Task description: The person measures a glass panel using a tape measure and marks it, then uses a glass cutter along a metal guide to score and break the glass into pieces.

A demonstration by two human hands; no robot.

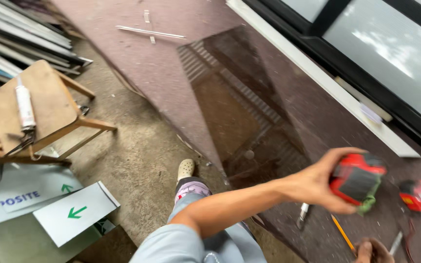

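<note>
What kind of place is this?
Probably a sign or panel fabrication workshop. A large glossy dark sheet lies on a worktable, metal profiles are stacked at left, and panels with green arrows lie on the rough concrete floor. The left hand holds a red tape measure.

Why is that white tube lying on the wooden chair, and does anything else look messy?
The white tube lies loose across the tilted wooden chair, and white sign panels lie scattered on the floor below. The left hand holds a red tape measure.
</note>
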